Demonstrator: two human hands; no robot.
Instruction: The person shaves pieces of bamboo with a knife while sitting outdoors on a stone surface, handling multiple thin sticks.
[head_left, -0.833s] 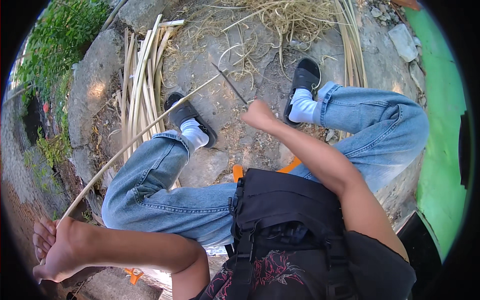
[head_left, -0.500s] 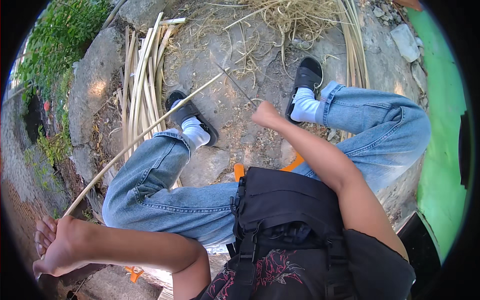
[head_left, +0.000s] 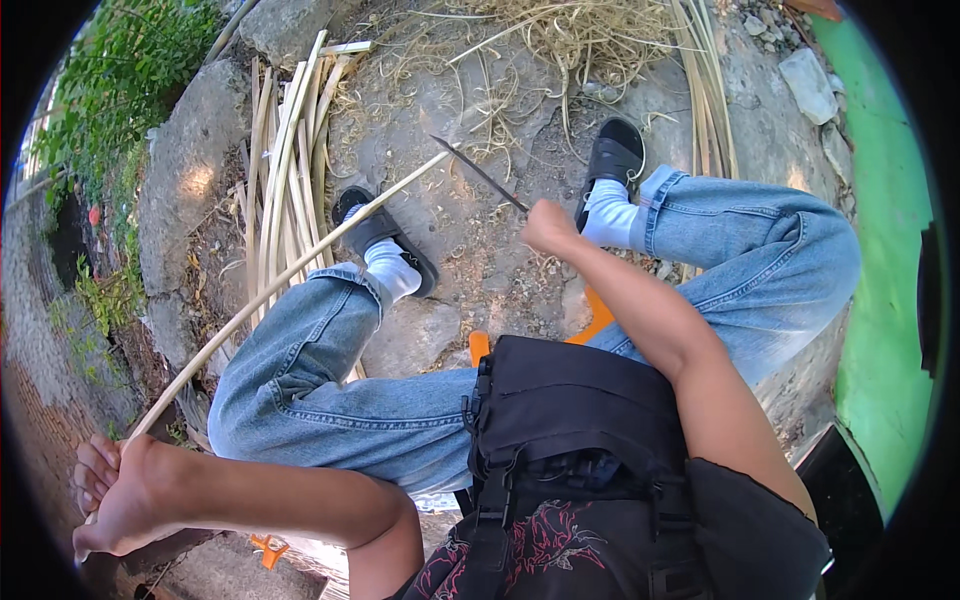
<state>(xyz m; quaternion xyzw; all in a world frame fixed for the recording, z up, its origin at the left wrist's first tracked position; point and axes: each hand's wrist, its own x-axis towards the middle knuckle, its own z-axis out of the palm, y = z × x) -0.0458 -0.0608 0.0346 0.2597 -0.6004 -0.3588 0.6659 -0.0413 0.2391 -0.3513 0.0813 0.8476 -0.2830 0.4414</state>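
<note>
At the lower left, my left hand (head_left: 125,495) is closed around one end of a long, pale bamboo strip (head_left: 285,275). The strip slants up across my left knee and over my left sandal toward the middle. My right hand (head_left: 550,228), in the centre, is closed on a knife, its handle hidden in my fist. The thin dark knife blade (head_left: 480,172) points up and left. Its tip lies close by the strip's far end; whether they touch I cannot tell.
Pale split strips (head_left: 290,170) are stacked left of my left foot, with more strips (head_left: 708,100) beyond my right foot. Curly shavings (head_left: 595,40) heap at the far side. Rough stones (head_left: 190,170) and plants edge the left; a green surface (head_left: 880,300) lies right.
My right hand has shifted slightly right and toward me, and the blade shows broader and darker. The strip has tilted or turned a little in my left hand.
</note>
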